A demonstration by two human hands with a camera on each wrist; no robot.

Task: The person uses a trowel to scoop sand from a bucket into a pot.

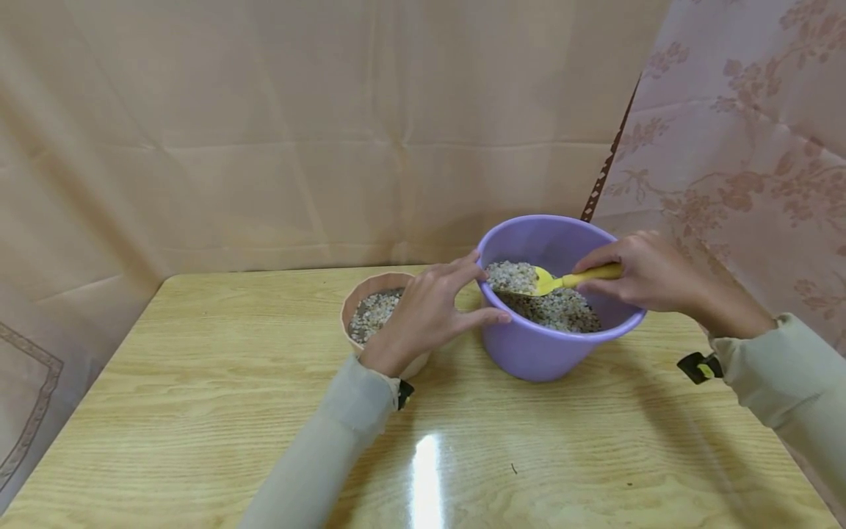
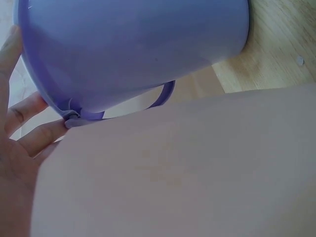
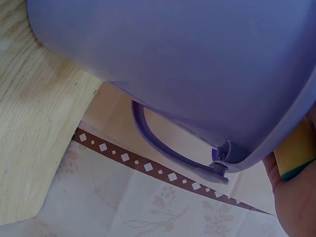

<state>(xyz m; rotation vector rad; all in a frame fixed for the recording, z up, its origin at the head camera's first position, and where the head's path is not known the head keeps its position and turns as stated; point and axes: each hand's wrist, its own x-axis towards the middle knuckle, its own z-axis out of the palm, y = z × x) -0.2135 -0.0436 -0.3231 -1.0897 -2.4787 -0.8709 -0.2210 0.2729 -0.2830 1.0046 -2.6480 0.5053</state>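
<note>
In the head view, my right hand (image 1: pixel 651 272) grips the yellow handle of a small trowel (image 1: pixel 581 278). Pale gravel (image 1: pixel 512 277) is heaped on the trowel's blade, inside a lilac bucket (image 1: pixel 538 356) by its left rim. More gravel (image 1: pixel 562 312) lies in the bucket below. My left hand (image 1: pixel 429 305) holds the bucket's left rim, fingers at the edge and thumb along the front. In the left wrist view, fingertips (image 2: pixel 44 136) meet the rim beside the handle joint. Partly behind my left hand stands a peach pot (image 1: pixel 350 312) with gravel in it.
The bucket's handle (image 3: pixel 158 150) hangs along its side in the right wrist view. Everything stands on a wood-grain table (image 1: pixel 218 397), near its back edge. A beige cloth (image 1: pixel 277 132) hangs behind, and a floral cloth (image 1: pixel 747 154) hangs at the right.
</note>
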